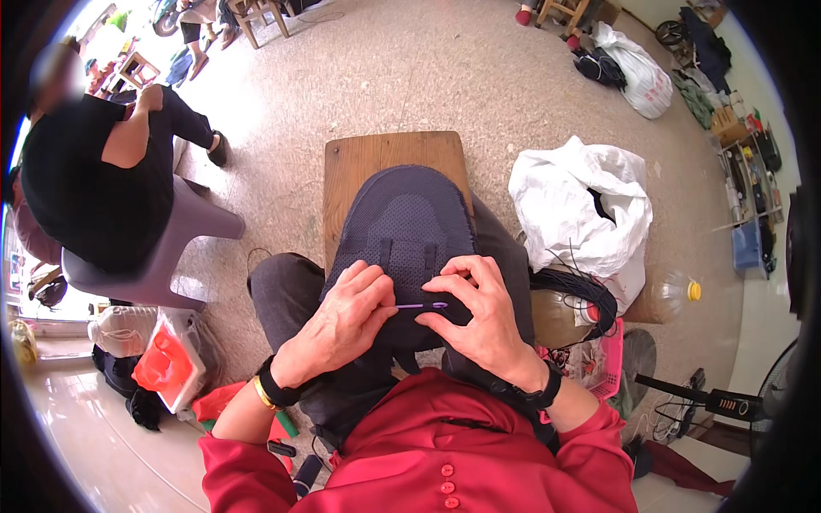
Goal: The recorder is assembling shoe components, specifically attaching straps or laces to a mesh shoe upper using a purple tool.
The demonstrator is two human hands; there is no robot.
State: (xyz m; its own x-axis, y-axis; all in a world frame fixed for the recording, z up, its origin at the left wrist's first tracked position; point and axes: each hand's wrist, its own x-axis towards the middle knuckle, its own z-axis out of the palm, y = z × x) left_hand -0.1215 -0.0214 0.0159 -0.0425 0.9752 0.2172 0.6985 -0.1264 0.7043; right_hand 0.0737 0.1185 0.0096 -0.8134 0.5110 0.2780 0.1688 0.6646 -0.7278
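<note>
A dark grey mesh fabric panel (402, 192) with a rounded far end and two short dark straps lies over my lap and a wooden stool top (342, 162). At its near edge my left hand (338, 309) is closed, thumb and fingers pinching a slim purple tool (416, 306) that points right. The tool's far tip looks hooked or looped; which one is too small to tell. My right hand (481, 316) rests on the panel's near right part, index finger and thumb apart on either side of the tip. Nothing shows gripped between them.
Right of my knee stand a white sack (581, 192), a bundle of black cord (590, 295) and a pink basket (611, 363). At left a person in black (94, 184) sits on a grey plastic stool (209, 222). A fan (774, 402) stands at far right.
</note>
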